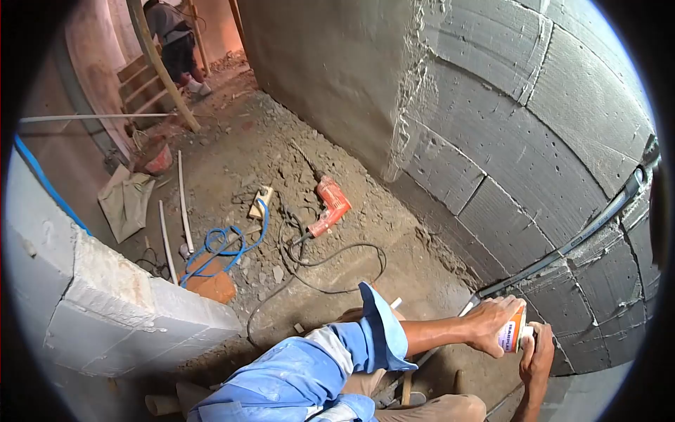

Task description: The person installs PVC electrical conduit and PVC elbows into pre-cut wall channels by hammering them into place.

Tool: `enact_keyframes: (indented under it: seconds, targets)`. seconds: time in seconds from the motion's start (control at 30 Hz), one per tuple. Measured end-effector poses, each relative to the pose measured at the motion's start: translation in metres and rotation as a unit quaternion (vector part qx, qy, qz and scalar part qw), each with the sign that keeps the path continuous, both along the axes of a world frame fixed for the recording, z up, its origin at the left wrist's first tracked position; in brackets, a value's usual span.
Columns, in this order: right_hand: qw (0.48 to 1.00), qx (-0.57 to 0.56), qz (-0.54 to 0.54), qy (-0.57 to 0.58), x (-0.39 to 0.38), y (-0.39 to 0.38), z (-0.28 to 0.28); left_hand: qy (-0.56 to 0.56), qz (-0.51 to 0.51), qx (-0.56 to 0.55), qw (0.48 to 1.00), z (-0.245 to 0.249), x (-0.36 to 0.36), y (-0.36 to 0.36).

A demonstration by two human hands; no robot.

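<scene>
My left hand (492, 325), reaching out of a rolled blue sleeve, is wrapped around a small orange can (512, 337) with a white label. The can lies tilted on its side close to the block wall. Fingers of my right hand (538, 355) are closed on the white cap (527, 330) at the can's end. Just behind the hands, a grey pipe (555, 254) runs up along a groove in the block wall (517, 162).
A red drill (329, 207) with a long bit and black cord lies on the rubble floor. Left of it are a socket strip (261, 202), blue cable (235, 243) and white pipes (184, 200). A low block wall (133, 295) stands left. Beyond a wooden pole (163, 67), a person (176, 42) stands.
</scene>
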State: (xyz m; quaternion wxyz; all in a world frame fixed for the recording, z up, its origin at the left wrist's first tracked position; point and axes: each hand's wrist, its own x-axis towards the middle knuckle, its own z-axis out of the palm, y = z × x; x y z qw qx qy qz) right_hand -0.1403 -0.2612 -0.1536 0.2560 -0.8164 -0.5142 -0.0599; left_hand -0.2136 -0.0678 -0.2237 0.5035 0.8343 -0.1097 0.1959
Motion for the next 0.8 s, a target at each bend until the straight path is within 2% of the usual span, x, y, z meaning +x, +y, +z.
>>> enact_keyframes:
  seconds: [0.07, 0.1, 0.17, 0.23, 0.3, 0.33, 0.37, 0.43, 0.47, 0.5, 0.57, 0.6, 0.63, 0.73, 0.8]
  targets:
    - [0.996, -0.053, -0.073, 0.005, 0.007, 0.003, -0.01, -0.01, 0.057, 0.074, 0.996, 0.002, 0.0, -0.006]
    - [0.996, -0.058, -0.074, 0.006, 0.009, 0.003, -0.012, -0.009, 0.056, 0.069, 0.996, 0.002, -0.001, -0.008]
    - [0.972, -0.113, -0.18, 0.1, 0.007, 0.008, -0.01, 0.02, 0.081, 0.109, 0.991, 0.004, -0.004, -0.01]
    - [0.967, 0.004, -0.11, 0.23, 0.008, 0.006, 0.003, 0.037, 0.078, 0.097, 0.992, 0.015, -0.004, -0.005]
    - [0.962, 0.042, -0.081, 0.256, -0.004, 0.009, 0.023, 0.039, 0.053, 0.041, 0.997, 0.029, -0.005, 0.005]
    - [0.948, 0.049, -0.074, 0.305, -0.004, 0.009, 0.026, 0.03, 0.04, 0.055, 0.997, 0.031, -0.005, 0.009]
    - [0.948, 0.049, -0.078, 0.305, 0.002, 0.006, 0.019, 0.03, 0.036, 0.054, 0.997, 0.028, -0.006, 0.007]
    - [0.991, -0.041, -0.103, 0.08, 0.011, 0.007, -0.001, -0.053, 0.091, 0.11, 0.988, 0.015, -0.006, 0.002]
    - [0.98, -0.076, -0.155, 0.099, 0.007, 0.012, -0.006, -0.057, 0.109, 0.127, 0.984, 0.01, -0.005, -0.003]
    - [0.977, -0.06, -0.177, 0.105, 0.005, 0.014, -0.011, -0.053, 0.107, 0.124, 0.985, 0.005, -0.004, -0.008]
    - [0.928, -0.048, -0.176, 0.324, 0.006, 0.018, 0.01, -0.052, 0.118, 0.129, 0.983, 0.011, -0.006, -0.004]
    - [0.95, 0.009, -0.136, 0.281, -0.011, 0.026, 0.027, -0.054, 0.115, 0.107, 0.986, 0.015, -0.004, -0.003]
    - [0.948, 0.119, -0.091, 0.281, -0.011, 0.028, 0.013, -0.051, 0.117, 0.107, 0.986, 0.019, -0.005, 0.002]
    - [0.951, 0.078, -0.068, 0.293, 0.003, 0.02, 0.01, -0.054, 0.088, 0.116, 0.988, 0.026, -0.009, 0.01]
    - [0.966, -0.005, -0.17, 0.195, 0.013, 0.019, -0.006, -0.067, 0.116, 0.138, 0.981, 0.018, -0.01, 0.004]
